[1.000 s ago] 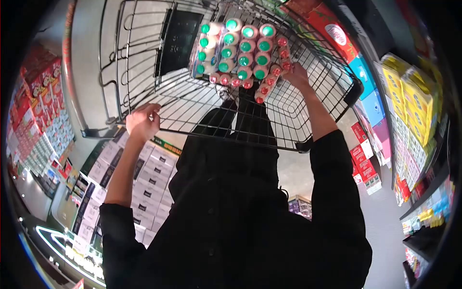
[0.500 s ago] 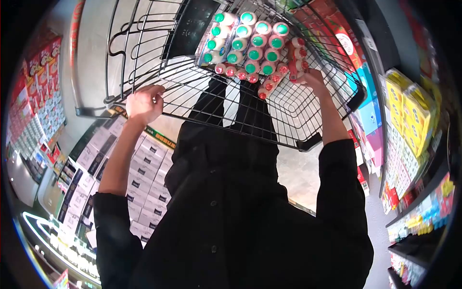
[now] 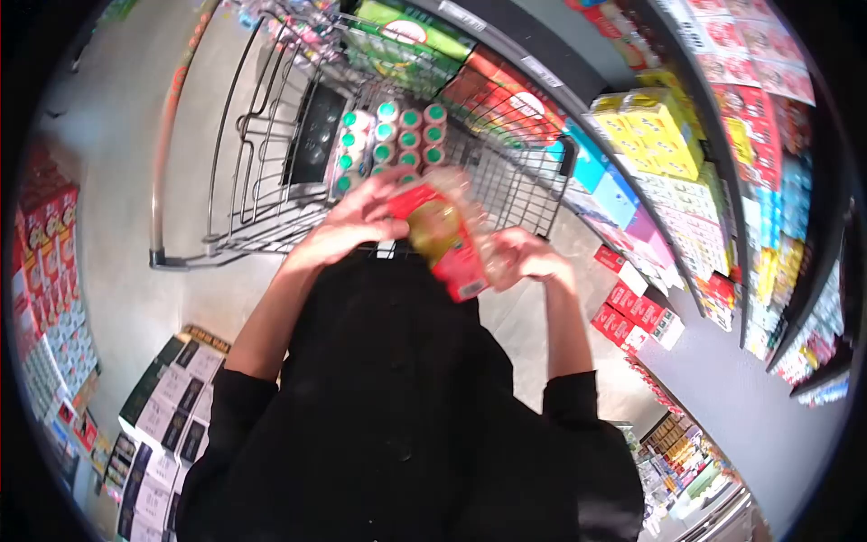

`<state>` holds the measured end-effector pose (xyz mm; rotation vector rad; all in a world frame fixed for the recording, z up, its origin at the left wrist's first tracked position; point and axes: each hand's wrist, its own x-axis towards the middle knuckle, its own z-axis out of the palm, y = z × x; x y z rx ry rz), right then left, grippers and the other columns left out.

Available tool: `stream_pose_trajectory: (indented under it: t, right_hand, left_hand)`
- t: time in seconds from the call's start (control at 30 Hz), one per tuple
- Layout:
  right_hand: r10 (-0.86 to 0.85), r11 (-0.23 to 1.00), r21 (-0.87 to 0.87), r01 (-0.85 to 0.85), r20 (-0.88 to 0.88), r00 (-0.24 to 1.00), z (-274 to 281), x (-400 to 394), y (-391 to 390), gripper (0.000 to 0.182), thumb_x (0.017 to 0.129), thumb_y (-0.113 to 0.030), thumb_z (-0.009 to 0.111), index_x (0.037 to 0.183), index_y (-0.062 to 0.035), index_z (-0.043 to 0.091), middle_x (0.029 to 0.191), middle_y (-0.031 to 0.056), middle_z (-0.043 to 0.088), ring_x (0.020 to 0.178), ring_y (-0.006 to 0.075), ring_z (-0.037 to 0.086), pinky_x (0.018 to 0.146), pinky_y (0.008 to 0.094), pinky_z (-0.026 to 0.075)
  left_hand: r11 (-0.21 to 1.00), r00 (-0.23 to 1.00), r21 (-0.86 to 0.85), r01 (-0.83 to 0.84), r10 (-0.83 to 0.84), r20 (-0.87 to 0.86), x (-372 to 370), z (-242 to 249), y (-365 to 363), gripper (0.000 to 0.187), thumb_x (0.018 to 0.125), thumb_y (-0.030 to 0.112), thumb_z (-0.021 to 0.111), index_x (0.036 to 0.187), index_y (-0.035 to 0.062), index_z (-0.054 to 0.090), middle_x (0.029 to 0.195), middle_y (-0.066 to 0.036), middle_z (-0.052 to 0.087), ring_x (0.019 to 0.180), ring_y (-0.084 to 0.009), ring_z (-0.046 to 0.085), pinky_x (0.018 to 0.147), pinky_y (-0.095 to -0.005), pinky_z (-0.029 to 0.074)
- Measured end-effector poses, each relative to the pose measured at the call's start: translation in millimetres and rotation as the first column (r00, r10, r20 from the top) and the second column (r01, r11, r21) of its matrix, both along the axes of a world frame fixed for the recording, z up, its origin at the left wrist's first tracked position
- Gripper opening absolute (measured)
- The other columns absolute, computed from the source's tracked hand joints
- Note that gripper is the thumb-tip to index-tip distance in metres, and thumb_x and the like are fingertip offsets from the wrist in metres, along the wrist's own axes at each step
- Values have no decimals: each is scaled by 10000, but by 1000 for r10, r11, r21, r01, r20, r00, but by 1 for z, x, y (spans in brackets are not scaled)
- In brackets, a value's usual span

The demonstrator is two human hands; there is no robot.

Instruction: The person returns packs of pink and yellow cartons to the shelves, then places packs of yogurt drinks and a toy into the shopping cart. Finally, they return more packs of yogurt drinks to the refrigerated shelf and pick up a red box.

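Left hand [image 3: 354, 221] and right hand [image 3: 526, 257] are gripping a red package [image 3: 441, 239] from opposite sides, partly obstructing sight of the shopping cart [image 3: 517, 176]; green-capped bottles [image 3: 408, 139] are sitting inside, yellow packs [image 3: 648, 134] are standing to the right

**One wide head-worn lens, angled forward and down**

The view comes from the wearer's head, above the black shirt [image 3: 397, 397], which fills the lower centre and lies close to the lens. It faces steeply downward and ahead, with the left fingers [image 3: 379, 229], right fingers [image 3: 515, 242] and red package [image 3: 447, 244] near mid-frame, close to the camera. Beyond them, the wire cart [image 3: 542, 190] spans the upper left and upper centre, farther off. The lens takes in a very wide field: dark borders round the corners, shelving [image 3: 533, 72] bowing through the upper right, white cartons [image 3: 167, 406] tilting at lower left, floor [image 3: 212, 298] showing between.
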<state>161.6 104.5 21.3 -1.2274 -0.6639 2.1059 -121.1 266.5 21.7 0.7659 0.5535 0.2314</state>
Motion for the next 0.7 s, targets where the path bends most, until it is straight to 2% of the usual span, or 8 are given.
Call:
stream_pose_trajectory:
  t: [0.1,0.17,0.23,0.3,0.57,0.63,0.67,0.7]
  right_hand:
    - [-145,989,14,149,-138,980,-8,-25,-18,532,587,-230,666,1034,51,596,964,56,622,911,140,576,783,247,452]
    - [-92,995,23,99,-204,975,-15,-34,-20,554,602,-228,659,1079,43,578,1018,60,607,952,132,551,830,254,427]
    - [-57,998,37,51,153,987,20,-56,1,520,632,-96,747,1112,9,576,1003,37,612,954,122,548,839,249,413]
    - [-277,961,17,276,71,958,45,-76,22,467,622,-72,792,1051,-9,620,940,23,628,891,117,570,793,261,437]
    - [-97,992,116,48,471,877,59,-62,68,464,609,-112,821,1017,5,634,859,35,653,801,97,587,716,241,458]
    - [-215,976,65,207,413,885,63,-51,81,348,599,7,794,918,-17,656,744,18,630,664,74,587,559,245,479]
    - [-330,881,472,-14,638,696,33,-27,84,311,588,47,767,874,-11,662,736,50,639,591,85,591,473,253,487]
    - [-386,910,338,241,479,789,29,-13,92,292,581,49,764,849,-7,662,707,49,631,563,84,586,463,248,490]
  left_hand:
    - [980,972,12,196,-193,-131,17,31,7,543,731,88,737,1218,8,510,1132,-79,588,1067,-131,534,928,-274,412]
    - [990,978,80,117,-101,-183,16,25,3,440,715,81,748,1112,-15,584,988,-58,645,898,-115,602,816,-252,478]
    - [993,986,116,19,0,-164,17,26,-2,411,709,89,753,1078,-17,604,943,-52,654,854,-110,612,779,-246,492]
    - [981,988,193,6,24,-153,20,31,0,413,704,97,756,1072,-16,607,937,-54,655,850,-107,612,775,-248,493]
    - [901,968,432,-38,140,-207,34,49,11,524,706,134,753,1166,-11,549,1004,-73,633,863,-112,602,752,-249,495]
    - [871,940,478,-109,247,-236,31,31,8,532,718,145,740,1183,-11,533,1021,-86,629,860,-142,609,751,-267,498]
    - [841,905,518,-156,332,-267,25,20,5,539,731,157,726,1199,-11,517,1038,-100,626,857,-171,617,751,-285,501]
    - [839,898,519,-163,344,-274,15,12,3,539,731,157,726,1199,-11,517,1038,-100,626,857,-171,617,751,-285,501]
